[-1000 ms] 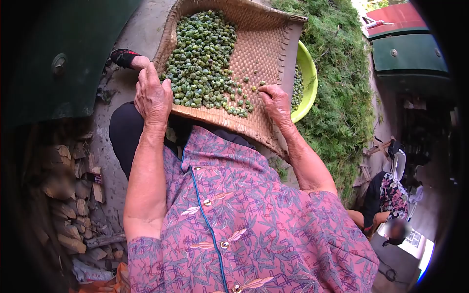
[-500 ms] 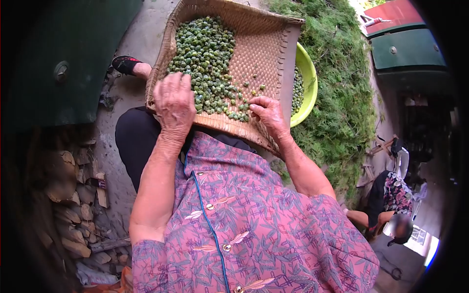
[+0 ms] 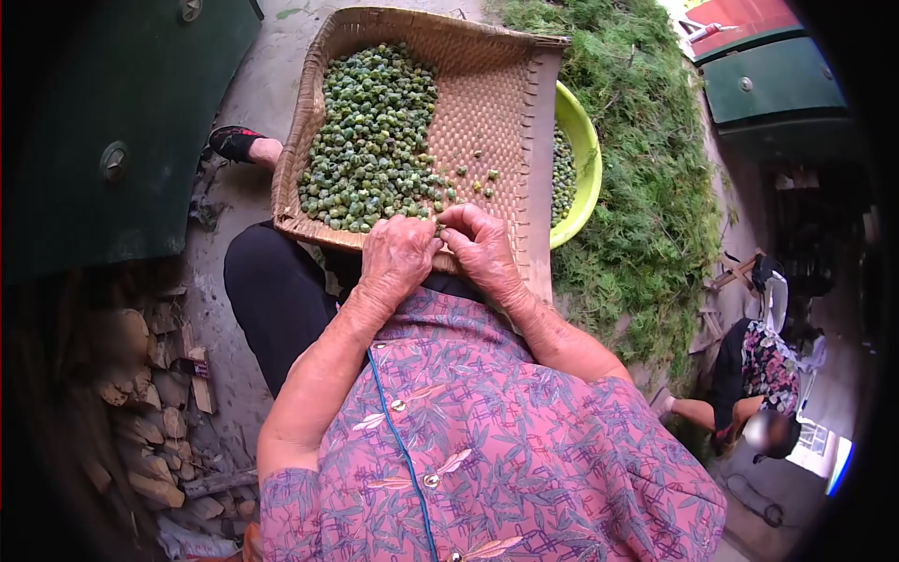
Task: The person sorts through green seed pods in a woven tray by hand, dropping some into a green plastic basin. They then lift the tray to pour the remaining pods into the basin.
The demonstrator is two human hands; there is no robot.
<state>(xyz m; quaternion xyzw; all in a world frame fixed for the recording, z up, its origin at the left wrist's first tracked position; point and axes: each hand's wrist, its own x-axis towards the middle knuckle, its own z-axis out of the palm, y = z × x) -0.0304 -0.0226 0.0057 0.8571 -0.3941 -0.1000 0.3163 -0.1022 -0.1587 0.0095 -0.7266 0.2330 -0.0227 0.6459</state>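
Note:
A woven winnowing basket (image 3: pixel 487 112) lies across my lap, with a heap of small round green fruits (image 3: pixel 375 140) on its left side. A few loose ones are scattered right of the heap. My left hand (image 3: pixel 401 253) is closed at the basket's near edge, its fingertips mostly hidden. Right beside it, my right hand (image 3: pixel 481 245) pinches what looks like one small green fruit between thumb and forefinger. The fingertips of both hands meet there.
A yellow-green basin (image 3: pixel 590 159) holding more green fruits stands right of the basket. Cut leafy greenery (image 3: pixel 646 187) covers the ground beyond. Split firewood (image 3: pixel 150 421) lies at lower left, below a dark green panel (image 3: pixel 103 112). Another person (image 3: pixel 749 384) sits at right.
My left hand has moved from over the heap to the right and nearer my body. My right hand has come left and nearer, so both now meet at the basket's front edge.

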